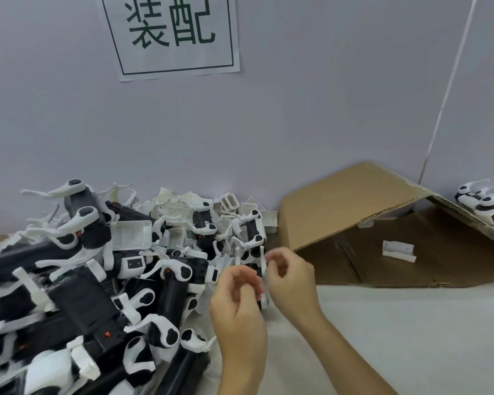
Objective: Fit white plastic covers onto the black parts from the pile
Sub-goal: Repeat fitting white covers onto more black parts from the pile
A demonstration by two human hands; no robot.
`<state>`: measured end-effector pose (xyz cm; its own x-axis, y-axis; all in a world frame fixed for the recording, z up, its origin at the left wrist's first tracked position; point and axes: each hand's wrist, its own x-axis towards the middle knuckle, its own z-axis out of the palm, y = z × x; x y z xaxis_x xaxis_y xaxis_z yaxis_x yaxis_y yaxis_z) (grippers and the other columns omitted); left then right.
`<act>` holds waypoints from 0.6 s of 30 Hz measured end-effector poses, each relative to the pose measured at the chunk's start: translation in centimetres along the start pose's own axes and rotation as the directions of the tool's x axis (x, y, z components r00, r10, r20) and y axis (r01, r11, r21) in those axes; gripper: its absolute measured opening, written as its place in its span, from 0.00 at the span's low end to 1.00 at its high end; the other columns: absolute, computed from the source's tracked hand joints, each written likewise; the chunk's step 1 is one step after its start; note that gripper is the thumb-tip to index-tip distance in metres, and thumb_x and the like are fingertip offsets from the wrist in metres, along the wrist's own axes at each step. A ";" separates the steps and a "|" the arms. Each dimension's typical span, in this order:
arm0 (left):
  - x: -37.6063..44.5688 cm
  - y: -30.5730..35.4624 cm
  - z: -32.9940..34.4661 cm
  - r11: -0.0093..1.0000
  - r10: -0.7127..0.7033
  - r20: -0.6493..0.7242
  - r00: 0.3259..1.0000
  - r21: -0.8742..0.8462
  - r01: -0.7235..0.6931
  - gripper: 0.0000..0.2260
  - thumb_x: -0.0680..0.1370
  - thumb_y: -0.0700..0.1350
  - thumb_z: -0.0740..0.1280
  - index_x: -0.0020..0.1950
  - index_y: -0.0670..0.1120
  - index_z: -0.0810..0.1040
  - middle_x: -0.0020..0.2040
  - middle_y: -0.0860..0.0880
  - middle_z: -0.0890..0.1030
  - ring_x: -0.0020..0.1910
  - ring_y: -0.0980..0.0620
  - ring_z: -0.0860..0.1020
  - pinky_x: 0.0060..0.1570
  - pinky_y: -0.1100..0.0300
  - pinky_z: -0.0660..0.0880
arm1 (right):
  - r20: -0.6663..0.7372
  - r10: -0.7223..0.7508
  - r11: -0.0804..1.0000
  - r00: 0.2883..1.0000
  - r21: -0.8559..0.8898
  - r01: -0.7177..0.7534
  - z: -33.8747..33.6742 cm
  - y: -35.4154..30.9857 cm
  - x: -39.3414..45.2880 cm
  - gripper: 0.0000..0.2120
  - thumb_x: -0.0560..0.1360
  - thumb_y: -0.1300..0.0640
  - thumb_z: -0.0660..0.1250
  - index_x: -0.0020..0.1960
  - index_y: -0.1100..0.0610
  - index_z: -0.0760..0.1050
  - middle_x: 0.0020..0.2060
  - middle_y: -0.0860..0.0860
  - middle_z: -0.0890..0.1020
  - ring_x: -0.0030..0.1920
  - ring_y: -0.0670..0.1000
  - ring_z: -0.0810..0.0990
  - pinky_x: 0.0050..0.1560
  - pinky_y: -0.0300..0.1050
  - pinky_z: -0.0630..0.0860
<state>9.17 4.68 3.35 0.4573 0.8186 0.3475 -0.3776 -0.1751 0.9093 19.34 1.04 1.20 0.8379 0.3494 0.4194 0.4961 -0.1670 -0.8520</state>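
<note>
From the head view I see my two hands meeting at the right edge of the big pile of black plastic parts with white clips [97, 280]. My left hand [237, 306] and right hand [291, 283] both pinch one upright black part with white plastic cover [264, 280], long axis vertical. One loose white cover piece [398, 250] lies on the brown cardboard sheet [382, 252]; a few finished pieces [485, 205] sit far right on the desk [397, 337].

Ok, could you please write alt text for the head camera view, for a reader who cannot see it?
Two bare hands, left hand and right hand, hold a black-and-white part together beside a large pile of parts on a white table. An open cardboard box lies on its side behind, under a paper sign on the wall.
</note>
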 end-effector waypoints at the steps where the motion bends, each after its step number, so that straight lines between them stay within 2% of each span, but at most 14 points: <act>1: 0.0 0.0 0.0 1.000 -0.004 0.000 1.000 -0.003 0.004 0.17 0.75 0.23 0.56 0.39 0.42 0.77 0.33 0.49 0.79 0.33 0.55 0.76 0.36 0.64 0.75 | -0.010 -0.064 0.997 0.998 -0.042 0.064 0.3 -0.6 0.8 0.09 0.77 0.64 0.63 0.49 0.51 0.77 0.36 0.46 0.79 0.36 0.42 0.77 0.38 0.29 0.71; 3: -0.1 0.1 0.0 1.000 -0.012 0.002 1.000 -0.009 0.012 0.17 0.75 0.23 0.56 0.39 0.42 0.77 0.33 0.49 0.79 0.33 0.56 0.76 0.35 0.65 0.74 | 0.052 -0.121 0.973 0.991 -0.191 0.129 1.1 -1.9 2.9 0.13 0.76 0.65 0.63 0.58 0.53 0.74 0.48 0.50 0.76 0.45 0.42 0.75 0.47 0.29 0.68; 4: -0.1 0.1 0.0 1.000 -0.015 0.001 1.000 -0.008 0.015 0.17 0.75 0.23 0.56 0.39 0.42 0.77 0.33 0.49 0.79 0.33 0.56 0.76 0.35 0.65 0.74 | 0.122 -0.108 0.938 0.987 -0.316 0.142 1.6 -2.4 4.2 0.17 0.75 0.64 0.63 0.63 0.55 0.71 0.55 0.53 0.73 0.53 0.48 0.74 0.54 0.33 0.68; 6: -0.2 0.1 0.0 1.000 -0.021 -0.004 1.000 -0.003 0.021 0.17 0.75 0.23 0.56 0.39 0.42 0.77 0.33 0.48 0.79 0.33 0.56 0.76 0.35 0.64 0.74 | 0.277 0.023 0.784 0.961 -0.602 0.155 2.5 -3.0 6.5 0.23 0.75 0.62 0.64 0.69 0.56 0.65 0.63 0.59 0.68 0.63 0.59 0.69 0.66 0.49 0.67; 8: -0.2 0.1 0.0 1.000 -0.022 -0.008 1.000 -0.002 0.022 0.18 0.74 0.23 0.56 0.38 0.43 0.77 0.33 0.48 0.79 0.33 0.55 0.76 0.35 0.65 0.74 | 0.384 0.166 0.653 0.908 -0.733 0.191 2.9 -3.4 7.8 0.21 0.76 0.59 0.65 0.67 0.55 0.66 0.64 0.60 0.69 0.63 0.62 0.71 0.63 0.55 0.70; 9: -0.2 0.1 0.0 1.000 -0.019 -0.008 1.000 -0.002 0.019 0.19 0.74 0.23 0.56 0.38 0.44 0.78 0.34 0.48 0.79 0.33 0.55 0.76 0.35 0.65 0.74 | 0.417 0.196 0.648 0.888 -0.735 0.202 3.0 -3.4 8.2 0.18 0.76 0.60 0.65 0.64 0.53 0.68 0.62 0.59 0.71 0.61 0.61 0.74 0.57 0.53 0.73; 11: -0.2 0.0 0.0 1.000 -0.011 -0.005 1.000 0.003 0.011 0.21 0.74 0.23 0.56 0.37 0.46 0.78 0.34 0.48 0.79 0.34 0.54 0.76 0.36 0.65 0.74 | 0.424 0.156 0.684 0.892 -0.698 0.212 3.0 -2.8 8.6 0.13 0.76 0.65 0.64 0.55 0.50 0.70 0.58 0.56 0.76 0.56 0.58 0.77 0.46 0.49 0.72; 13: -0.1 -0.2 0.0 1.000 -0.006 0.001 1.000 0.012 0.006 0.22 0.74 0.23 0.56 0.36 0.49 0.78 0.34 0.48 0.80 0.34 0.53 0.76 0.36 0.64 0.75 | 0.370 0.089 0.734 0.925 -0.652 0.190 3.0 -2.2 8.5 0.14 0.76 0.68 0.61 0.49 0.49 0.68 0.53 0.53 0.78 0.54 0.57 0.78 0.43 0.48 0.71; 16: -0.1 -0.2 -0.1 1.000 -0.008 0.011 1.000 0.017 0.008 0.22 0.74 0.24 0.57 0.37 0.49 0.78 0.35 0.47 0.80 0.35 0.53 0.77 0.38 0.62 0.75 | 0.227 0.025 0.856 0.974 -0.508 0.097 2.9 -2.1 8.4 0.11 0.78 0.65 0.61 0.56 0.53 0.75 0.47 0.49 0.78 0.47 0.50 0.79 0.40 0.45 0.74; 18: -0.2 -0.1 -0.1 1.000 -0.004 0.015 1.000 0.023 0.004 0.20 0.75 0.25 0.57 0.39 0.47 0.78 0.36 0.48 0.80 0.36 0.53 0.77 0.39 0.60 0.76 | 0.123 0.018 0.940 0.992 -0.341 0.025 2.2 -2.7 8.3 0.09 0.81 0.60 0.63 0.59 0.53 0.76 0.45 0.45 0.76 0.39 0.42 0.74 0.34 0.38 0.69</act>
<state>8.97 4.57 3.18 0.4713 0.8108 0.3472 -0.3574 -0.1843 0.9156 24.47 6.45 6.32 0.8122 0.4571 0.3624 0.5651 -0.4623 -0.6834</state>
